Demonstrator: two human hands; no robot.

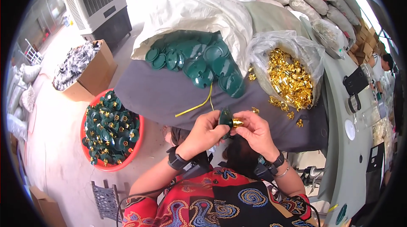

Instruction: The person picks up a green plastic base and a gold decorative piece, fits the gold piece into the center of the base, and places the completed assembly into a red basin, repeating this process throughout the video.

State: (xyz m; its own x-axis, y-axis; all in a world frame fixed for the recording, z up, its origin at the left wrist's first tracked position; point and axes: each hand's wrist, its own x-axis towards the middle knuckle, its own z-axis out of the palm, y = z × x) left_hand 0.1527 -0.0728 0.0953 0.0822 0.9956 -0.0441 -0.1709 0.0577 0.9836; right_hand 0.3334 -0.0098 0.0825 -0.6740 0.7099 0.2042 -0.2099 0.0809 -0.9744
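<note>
One red basin (87, 119), two hands (231, 131)

Red patterned sleeves, black wristbands

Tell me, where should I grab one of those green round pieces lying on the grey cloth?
Probably by the rim, from above. The green discs lie flat and overlapping on the grey cloth, so thin edges are the easiest part to pinch. The left hand holds one by its edge that way, while the right hand brings a gold piece to it.
</note>
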